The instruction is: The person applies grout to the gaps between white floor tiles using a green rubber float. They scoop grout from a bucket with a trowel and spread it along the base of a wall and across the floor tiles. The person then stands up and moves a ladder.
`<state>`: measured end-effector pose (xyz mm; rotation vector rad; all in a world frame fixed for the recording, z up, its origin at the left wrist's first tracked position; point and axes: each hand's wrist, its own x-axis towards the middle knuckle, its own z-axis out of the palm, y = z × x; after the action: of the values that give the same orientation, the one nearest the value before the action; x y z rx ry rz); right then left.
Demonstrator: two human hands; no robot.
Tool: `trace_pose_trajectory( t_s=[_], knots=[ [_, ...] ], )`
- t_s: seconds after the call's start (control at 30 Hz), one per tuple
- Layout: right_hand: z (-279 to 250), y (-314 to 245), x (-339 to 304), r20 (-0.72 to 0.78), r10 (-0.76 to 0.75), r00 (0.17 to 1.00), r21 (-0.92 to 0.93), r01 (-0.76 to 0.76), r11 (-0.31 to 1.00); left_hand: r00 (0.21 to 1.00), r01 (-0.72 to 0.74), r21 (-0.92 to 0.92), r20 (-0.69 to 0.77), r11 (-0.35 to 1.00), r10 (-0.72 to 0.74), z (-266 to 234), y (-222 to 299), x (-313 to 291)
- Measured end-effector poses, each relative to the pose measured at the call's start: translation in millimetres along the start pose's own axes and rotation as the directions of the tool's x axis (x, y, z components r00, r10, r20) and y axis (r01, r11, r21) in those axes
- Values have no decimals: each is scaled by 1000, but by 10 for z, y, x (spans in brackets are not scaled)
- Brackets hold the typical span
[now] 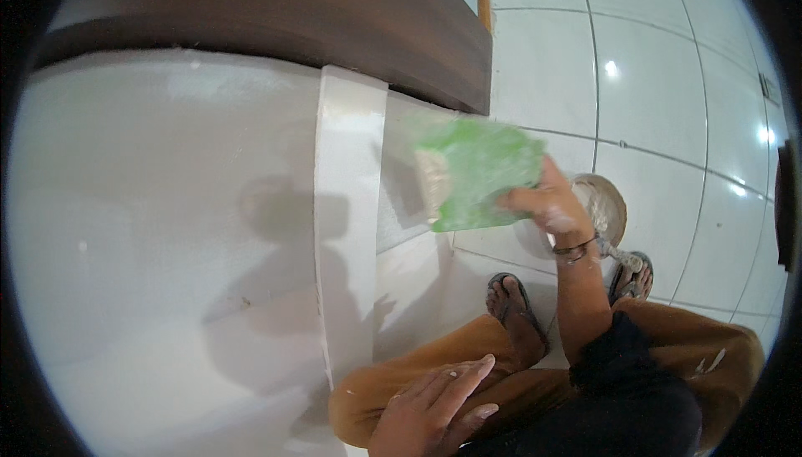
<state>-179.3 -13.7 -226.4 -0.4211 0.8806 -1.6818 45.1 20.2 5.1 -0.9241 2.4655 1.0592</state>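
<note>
My right hand (553, 205) grips a flat green plastic putty spreader (493, 169), thumb on its near face. Pale paste coats the spreader's left edge, and the whole blade is blurred. It is held in front of the white wall's narrow raised strip (351, 206), and I cannot tell if it touches anything. Behind my right wrist, partly hidden, a round bowl (616, 206) holds whitish paste. A paste-smeared stick-like thing (622, 256) shows beside it. My left hand (443, 403) lies over my bent leg, fingers stretched out and holding nothing, with white smears on it.
A smooth white wall (184, 206) fills the left side, with my shadow on it. A dark brown wooden panel (276, 14) overhangs its upper end. White floor tiles (652, 81) spread to the right. My sandalled feet (516, 307) stand near the bowl.
</note>
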Motion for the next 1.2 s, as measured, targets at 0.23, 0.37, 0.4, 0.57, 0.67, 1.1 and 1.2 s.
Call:
trace_pose_trajectory(
  t_s=[0.23, 0.37, 0.4, 0.57, 0.67, 1.1, 1.2],
  knots=[
    [-573, -417, -76, -412, -151, 899, 360, 312, 879, 995, 9, 3, -101, 1000, -9, 0, -60, -85],
    [-671, -466, -107, -385, -146, 911, 415, 313, 855, 991, 122, 34, -50, 992, -120, -41, 48, -103],
    [-583, -555, -148, -434, -129, 891, 372, 308, 876, 987, 159, 20, -6, 987, -159, -42, 28, -50],
    [-597, -407, -264, -511, -144, 847, 137, 245, 960, 998, -19, 28, -63, 999, 20, -18, -67, -19],
    [-376, -356, -353, -506, -242, 828, -45, 255, 966, 991, -85, -12, -103, 996, 83, -55, -78, -78],
    [-445, -655, -583, -550, -410, 728, 0, 491, 871, 910, -277, 22, -316, 961, 270, 28, -320, -107],
    [-290, -713, -573, -550, -406, 730, 29, 502, 864, 928, -220, 44, -298, 974, 223, -1, -326, -80]
  ],
)
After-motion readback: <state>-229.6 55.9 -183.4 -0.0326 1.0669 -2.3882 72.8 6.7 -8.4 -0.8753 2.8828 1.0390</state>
